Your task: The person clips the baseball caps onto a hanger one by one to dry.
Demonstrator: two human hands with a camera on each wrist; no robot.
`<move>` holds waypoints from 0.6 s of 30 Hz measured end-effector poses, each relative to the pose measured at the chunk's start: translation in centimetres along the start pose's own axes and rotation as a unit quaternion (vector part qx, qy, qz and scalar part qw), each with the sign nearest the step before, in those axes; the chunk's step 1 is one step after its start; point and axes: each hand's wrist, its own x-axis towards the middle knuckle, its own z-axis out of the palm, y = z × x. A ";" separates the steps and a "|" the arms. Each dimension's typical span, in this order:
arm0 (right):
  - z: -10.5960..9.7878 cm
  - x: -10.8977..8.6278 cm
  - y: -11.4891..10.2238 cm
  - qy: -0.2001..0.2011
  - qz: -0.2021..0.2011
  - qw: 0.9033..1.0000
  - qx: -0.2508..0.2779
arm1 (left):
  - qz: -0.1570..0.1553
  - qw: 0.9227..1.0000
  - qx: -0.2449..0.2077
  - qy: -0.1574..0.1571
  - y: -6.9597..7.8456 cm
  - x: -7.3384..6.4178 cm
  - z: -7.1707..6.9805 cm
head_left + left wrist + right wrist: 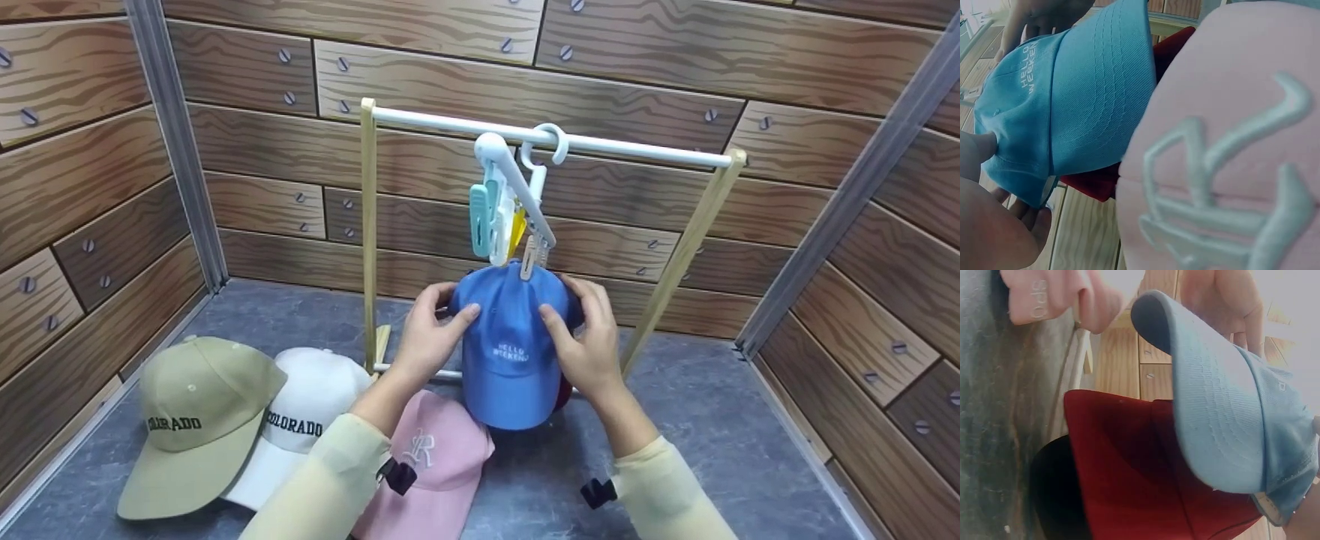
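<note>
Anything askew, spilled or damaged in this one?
Nothing stands out. The blue cap is brim-down between the left hand and right hand; the khaki cap merely overlaps the white cap; no spill or damage shows.

Head view looks down; close wrist views, seemingly sideways, share the blue cap (510, 330).

Blue cap (510, 386) amid mixed colours

It carries white lettering. Khaki cap (199, 390) and white cap (319, 386) both show black lettering. Pink cap (457, 442) has a whitish monogram. Dark red cap (1123, 461), plus a black item (1057, 489), in right wrist view. Teal clip (479, 221), yellow clip (517, 229), beige clip (528, 259); white hanger (527, 200), white rod (450, 124), pale wood-toned posts (369, 225). Sleeves (337, 457) are pale yellow. Table (697, 420) is mottled blue-grey. Walls (420, 75): brown plank print, dark grain, grey screws.
</note>
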 end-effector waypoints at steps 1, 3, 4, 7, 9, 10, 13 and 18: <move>0.0 -0.2 0.0 0.001 -0.001 1.000 -0.003 | -0.001 1.000 0.003 0.001 -0.1 -0.1 0.0; -0.2 -0.5 0.1 0.001 -0.005 1.000 -0.013 | -0.003 1.000 0.014 0.003 -0.3 -0.3 -0.2; -0.2 -0.7 0.1 0.000 -0.006 1.000 -0.018 | -0.002 1.000 0.019 0.002 -0.5 -0.4 -0.3; -0.5 -1.3 0.1 0.001 -0.015 0.999 -0.031 | 0.005 1.000 0.025 0.001 -0.9 -0.8 -0.5; -0.6 -1.6 0.1 0.004 -0.021 0.999 -0.036 | 0.014 1.000 0.026 0.000 -1.2 -1.1 -0.6; -0.7 -1.8 0.1 0.007 -0.024 0.999 -0.039 | 0.017 0.999 0.028 0.000 -1.3 -1.2 -0.7; -0.8 -2.4 0.1 0.011 -0.025 0.998 -0.052 | 0.020 0.999 0.035 0.001 -1.5 -1.6 -0.8; -1.1 -3.5 -0.1 0.010 -0.015 0.997 -0.072 | 0.008 0.999 0.044 -0.008 -1.8 -2.2 -0.9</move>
